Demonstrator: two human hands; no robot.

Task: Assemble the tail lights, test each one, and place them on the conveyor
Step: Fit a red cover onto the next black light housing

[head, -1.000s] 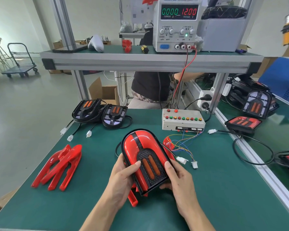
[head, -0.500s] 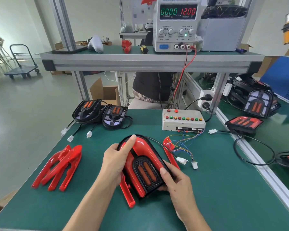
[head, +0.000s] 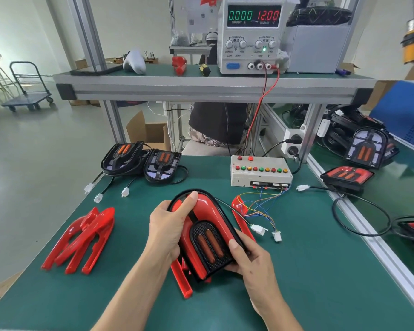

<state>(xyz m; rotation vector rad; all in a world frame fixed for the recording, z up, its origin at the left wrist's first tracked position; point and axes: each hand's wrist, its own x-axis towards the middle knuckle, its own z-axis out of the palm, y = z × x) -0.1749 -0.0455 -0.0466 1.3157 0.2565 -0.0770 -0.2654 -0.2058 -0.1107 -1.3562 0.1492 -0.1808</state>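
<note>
Hands grip one tail light (head: 207, 237) on the green mat (head: 320, 271) (left hand (head: 170, 231) over its top, right hand (head: 250, 258) at its lower edge); grey workshop floor (head: 34, 163) lies alongside.

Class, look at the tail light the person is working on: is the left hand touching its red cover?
Touching. The head view shows the left hand wrapped over the left side of the tail light, its thumb pressed flat on the red cover near the top.
</note>
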